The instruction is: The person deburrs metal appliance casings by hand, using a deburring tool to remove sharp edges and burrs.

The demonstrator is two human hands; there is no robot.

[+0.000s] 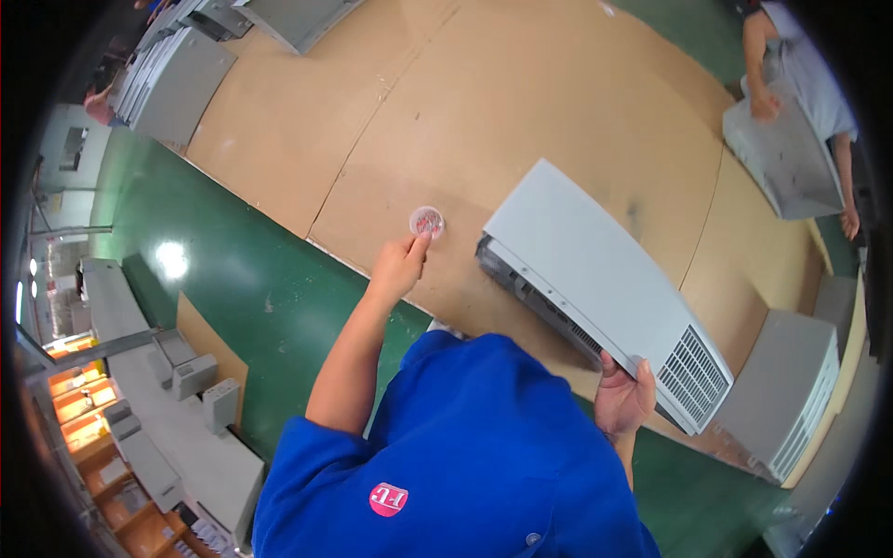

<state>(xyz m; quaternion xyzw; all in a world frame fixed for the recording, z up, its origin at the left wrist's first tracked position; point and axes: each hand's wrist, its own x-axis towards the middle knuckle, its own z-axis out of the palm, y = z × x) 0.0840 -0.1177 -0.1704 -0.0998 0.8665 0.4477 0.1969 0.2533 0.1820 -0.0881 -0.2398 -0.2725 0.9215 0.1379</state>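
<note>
My left hand (398,267) reaches to the near rim of a small clear round cup (415,219) on the tabletop. Its fingertips are pressed together at the cup, and whatever they may pinch is too small to make out. Tiny red and metallic pieces (429,223) lie inside the cup. To the right rests a long light-grey appliance casing (595,256) with a curved edge and a slotted vent grille (693,377) at its near right end. My right hand (623,395) grips the casing's near lower edge beside the grille.
The casing lies on a large brown board-topped table (521,93). Another grey casing (781,381) stands at the right. A person (809,74) at the far right handles a grey panel (781,153). Grey panels (177,84) are stacked far left; green floor (186,223) runs left.
</note>
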